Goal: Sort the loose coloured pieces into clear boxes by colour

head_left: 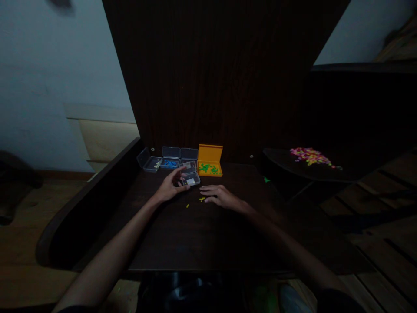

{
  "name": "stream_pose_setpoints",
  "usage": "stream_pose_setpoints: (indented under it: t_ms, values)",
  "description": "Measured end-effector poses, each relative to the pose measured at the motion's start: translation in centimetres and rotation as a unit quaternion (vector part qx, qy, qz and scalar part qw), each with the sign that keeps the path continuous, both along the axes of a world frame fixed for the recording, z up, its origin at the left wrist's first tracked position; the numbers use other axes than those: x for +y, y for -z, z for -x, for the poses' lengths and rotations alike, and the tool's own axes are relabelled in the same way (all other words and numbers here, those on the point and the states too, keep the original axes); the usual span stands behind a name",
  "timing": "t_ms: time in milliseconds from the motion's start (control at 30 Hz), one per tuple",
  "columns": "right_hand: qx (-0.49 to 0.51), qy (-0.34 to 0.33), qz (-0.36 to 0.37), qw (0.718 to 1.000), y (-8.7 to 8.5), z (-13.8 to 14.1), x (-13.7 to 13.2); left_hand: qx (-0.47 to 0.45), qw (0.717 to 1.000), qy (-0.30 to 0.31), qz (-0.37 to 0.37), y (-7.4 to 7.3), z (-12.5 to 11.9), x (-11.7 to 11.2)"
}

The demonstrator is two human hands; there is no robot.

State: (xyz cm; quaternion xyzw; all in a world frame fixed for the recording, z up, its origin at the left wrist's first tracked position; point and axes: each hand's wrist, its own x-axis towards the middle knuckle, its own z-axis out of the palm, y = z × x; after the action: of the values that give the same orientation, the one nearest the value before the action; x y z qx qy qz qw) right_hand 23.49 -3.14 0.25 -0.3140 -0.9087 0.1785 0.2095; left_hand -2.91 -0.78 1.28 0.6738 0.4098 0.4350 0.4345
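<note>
My left hand (170, 186) curls its thumb and fingers around the near end of a small clear plastic box (194, 179), whose lid stands raised behind it. A whitish piece shows inside that box. My right hand (223, 196) is just to the right, palm down with fingers stretched toward the box and nothing seen in them. Under its fingertips lie a few small yellow pieces (202, 199) on the dark wooden surface. One more yellow piece (187, 206) lies apart, in front of my left thumb.
Behind my hands stand an orange box (210, 153) with green pieces, a clear box (170, 152) with blue pieces, and another (150, 165) with whitish pieces. A colourful pile (311, 156) lies on a side shelf (280, 158). A raised dark side board (87, 195) borders the left.
</note>
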Motion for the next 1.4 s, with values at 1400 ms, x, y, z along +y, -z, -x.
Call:
stream_pose_setpoints:
  t_ms: [1400]
  values:
    - [-0.007,0.092,-0.075,0.993,1.8,1.8,-2.5,0.004,0.999,0.029,0.015,-0.2,-0.5,-0.7]
